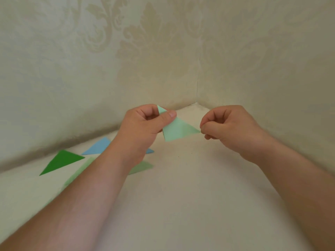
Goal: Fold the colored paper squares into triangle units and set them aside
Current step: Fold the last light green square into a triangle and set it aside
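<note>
Two hands are raised above a pale surface (181, 196) in a wallpapered corner (198, 78). A mint green folded triangle (178, 130) is held in the air between them: its upper left part is pinched under the thumb of the left hand (143, 124), its right tip is nipped by the curled fingers of the right hand (230, 124). Three finished triangles are laid left on the surface: dark green triangle (60, 162), blue triangle (97, 146), light green triangle (142, 167), the last two partly hidden by the left forearm
</note>
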Motion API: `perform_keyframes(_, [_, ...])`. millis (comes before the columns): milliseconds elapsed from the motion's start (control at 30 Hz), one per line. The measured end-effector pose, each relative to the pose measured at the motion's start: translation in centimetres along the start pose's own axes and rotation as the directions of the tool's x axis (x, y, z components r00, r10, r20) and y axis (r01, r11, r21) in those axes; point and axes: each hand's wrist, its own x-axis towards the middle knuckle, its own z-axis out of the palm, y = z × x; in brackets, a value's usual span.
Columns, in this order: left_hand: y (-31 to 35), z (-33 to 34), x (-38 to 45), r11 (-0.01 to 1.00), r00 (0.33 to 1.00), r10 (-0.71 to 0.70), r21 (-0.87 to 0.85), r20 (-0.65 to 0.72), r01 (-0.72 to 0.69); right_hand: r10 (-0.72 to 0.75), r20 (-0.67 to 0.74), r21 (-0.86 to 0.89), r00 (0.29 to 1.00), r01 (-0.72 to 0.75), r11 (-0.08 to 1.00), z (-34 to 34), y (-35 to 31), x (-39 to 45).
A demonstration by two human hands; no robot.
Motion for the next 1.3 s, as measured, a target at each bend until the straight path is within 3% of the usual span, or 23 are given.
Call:
perform_keyframes(233, [-0.2,1.7,-1.3,0.990,0.992,-0.030,0.141,0.124,0.013,-0.052,0.090,0.018,0.995,0.051,0.999,1.2,-0.3,-0.7])
perform_keyframes(367, [-0.1,1.8,-1.4,0.991,0.992,-0.038,0.134,0.122,0.021,-0.068,0.061,0.029,0.996,0.067,0.997,1.3,-0.4,-0.7])
perform_keyframes(633, [0.6,1.2,-1.4,0.942,0.990,-0.005,0.332,0.143,-0.043,-0.030,0.070,0.028,0.997,0.028,0.999,1.1,-0.5,-0.7])
perform_keyframes(767, [0.5,1.5,-1.4,0.971,0.989,-0.063,0.236,0.132,0.031,-0.001,0.049,0.078,0.999,-0.002,0.997,1.2,-0.5,-0.6])
perform_keyframes(867, [-0.1,1.9,-1.4,0.980,0.988,-0.034,0.197,0.152,0.004,-0.008,0.061,0.095,0.998,0.002,0.995,1.3,-0.5,-0.7])
perform_keyframes(1100, [0.1,1.0,-0.3,0.999,0.996,0.026,0.023,-0.088,-0.024,0.023,0.056,0.081,0.998,-0.028,0.996,0.7,-0.4,-0.2])
perform_keyframes(1300, [0.8,0.5,0.1,0.979,0.972,-0.115,-0.188,-0.207,0.076,0.079,-0.001,0.131,0.997,-0.078,0.988,0.1,-0.7,-0.1])
